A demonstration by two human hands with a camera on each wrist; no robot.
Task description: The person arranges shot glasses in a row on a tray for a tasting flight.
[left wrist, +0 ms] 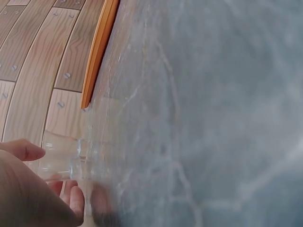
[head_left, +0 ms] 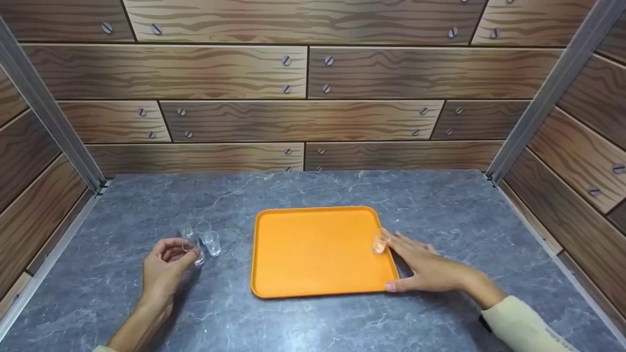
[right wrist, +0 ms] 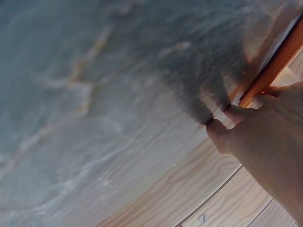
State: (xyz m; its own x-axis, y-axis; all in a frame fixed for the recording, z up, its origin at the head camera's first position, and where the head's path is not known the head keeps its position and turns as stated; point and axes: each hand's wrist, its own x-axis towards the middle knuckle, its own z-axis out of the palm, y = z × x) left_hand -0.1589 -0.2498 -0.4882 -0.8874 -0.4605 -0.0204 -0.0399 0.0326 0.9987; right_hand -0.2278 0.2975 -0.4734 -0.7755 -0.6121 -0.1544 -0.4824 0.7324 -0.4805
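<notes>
My left hand [head_left: 164,269] is at a small clear shot glass [head_left: 199,260] on the left of the table, its thumb and curled fingers around the glass. More clear glasses [head_left: 213,244] stand close beside that hand. In the left wrist view, glass [left wrist: 59,151] shows between thumb and fingers. An orange tray [head_left: 320,252] lies flat in the middle. One clear shot glass [head_left: 379,243] stands on it by the right edge. My right hand [head_left: 423,266] rests at that edge with fingers extended, the thumb on the front right corner and the index finger beside the glass.
The grey marbled tabletop [head_left: 293,327] surrounds the tray. Wood-patterned panels [head_left: 234,122] form walls at the back and both sides. Metal posts [head_left: 528,112] rise at the rear corners.
</notes>
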